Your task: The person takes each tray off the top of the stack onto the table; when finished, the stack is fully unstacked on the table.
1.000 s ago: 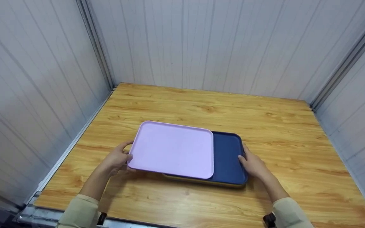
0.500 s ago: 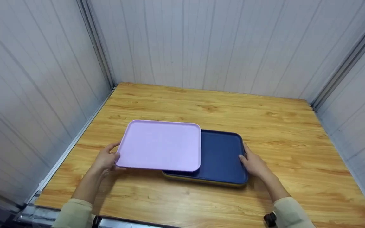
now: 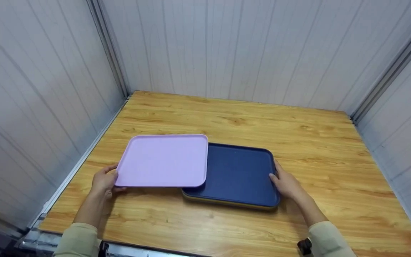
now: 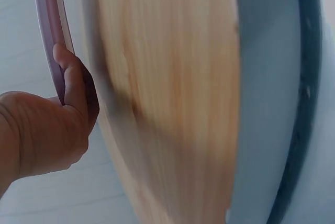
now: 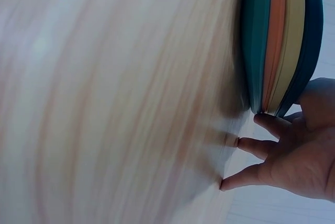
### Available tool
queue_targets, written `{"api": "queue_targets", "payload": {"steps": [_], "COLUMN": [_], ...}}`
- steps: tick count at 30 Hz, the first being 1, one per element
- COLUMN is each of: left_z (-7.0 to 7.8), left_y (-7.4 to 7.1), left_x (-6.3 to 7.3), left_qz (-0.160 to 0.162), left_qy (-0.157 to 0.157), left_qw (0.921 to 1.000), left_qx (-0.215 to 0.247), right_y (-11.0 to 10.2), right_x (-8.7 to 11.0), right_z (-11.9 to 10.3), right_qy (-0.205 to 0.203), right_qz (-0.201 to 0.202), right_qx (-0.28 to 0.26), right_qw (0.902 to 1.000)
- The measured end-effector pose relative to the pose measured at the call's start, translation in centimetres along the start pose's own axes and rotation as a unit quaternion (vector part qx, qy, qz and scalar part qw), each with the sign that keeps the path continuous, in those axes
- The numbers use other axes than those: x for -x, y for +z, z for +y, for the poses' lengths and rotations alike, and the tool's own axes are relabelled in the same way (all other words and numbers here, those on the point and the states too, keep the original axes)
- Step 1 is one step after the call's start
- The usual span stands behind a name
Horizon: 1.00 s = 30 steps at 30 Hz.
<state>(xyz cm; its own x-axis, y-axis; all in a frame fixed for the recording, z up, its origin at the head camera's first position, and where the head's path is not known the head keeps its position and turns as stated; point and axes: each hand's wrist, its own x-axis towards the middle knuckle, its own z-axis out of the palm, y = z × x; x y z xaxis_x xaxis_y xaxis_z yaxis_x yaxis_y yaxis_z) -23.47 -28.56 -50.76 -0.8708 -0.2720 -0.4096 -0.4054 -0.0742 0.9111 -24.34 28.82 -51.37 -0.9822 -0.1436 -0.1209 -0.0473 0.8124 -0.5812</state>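
My left hand [image 3: 102,181] grips the left edge of a lilac serving tray [image 3: 164,160], thumb on its rim and fingers beneath. That tray is raised and overlaps the left part of a navy tray [image 3: 241,171]. The navy one tops a stack; in the right wrist view a cream tray [image 5: 293,35], an orange tray [image 5: 275,35] and a teal tray [image 5: 256,35] show under it. My right hand [image 3: 287,184] rests against the stack's right end, thumb at the navy rim. Its other fingers [image 5: 251,176] are spread, with fingertips down at the tabletop.
The trays are over a wood-grain table [image 3: 209,228]. Pale panel walls [image 3: 209,50] stand at its back and both sides. A metal rail [image 3: 136,251] runs along the front edge.
My left hand has drawn the lilac tray leftward, uncovering more of the navy tray. My right hand and the stack have stayed nearly in place.
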Motion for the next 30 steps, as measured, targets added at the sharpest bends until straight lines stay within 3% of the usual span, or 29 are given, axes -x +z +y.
{"api": "queue_targets", "payload": {"steps": [5, 15, 18, 23, 30], "left_z": [-0.3, -0.2, -0.3, -0.5, -0.4], "left_y": [-0.8, -1.7, -1.8, -1.7, -1.9], "left_x": [-0.3, -0.6, -0.7, -0.7, -0.8], "left_qz": [-0.002, -0.066, -0.06, -0.022, 0.01], "left_qy": [-0.001, -0.044, -0.044, -0.039, -0.045], "left_qw": [0.9998, 0.9937, 0.9919, 0.9913, 0.9836], "left_qx": [0.02, 0.08, 0.102, 0.124, 0.174], "right_y": [0.0, 0.1, 0.1, 0.1, 0.1], "right_x": [0.0, 0.0, 0.0, 0.0, -0.2], "right_z": [-0.1, -0.1, 0.0, 0.0, 0.2], "right_qy": [-0.005, 0.005, 0.004, 0.004, -0.001], "right_qz": [0.0, -0.004, -0.003, 0.0, 0.005], "right_qx": [0.005, -0.006, -0.002, 0.0, -0.001], "right_qw": [1.0, 1.0, 1.0, 1.0, 1.0]}}
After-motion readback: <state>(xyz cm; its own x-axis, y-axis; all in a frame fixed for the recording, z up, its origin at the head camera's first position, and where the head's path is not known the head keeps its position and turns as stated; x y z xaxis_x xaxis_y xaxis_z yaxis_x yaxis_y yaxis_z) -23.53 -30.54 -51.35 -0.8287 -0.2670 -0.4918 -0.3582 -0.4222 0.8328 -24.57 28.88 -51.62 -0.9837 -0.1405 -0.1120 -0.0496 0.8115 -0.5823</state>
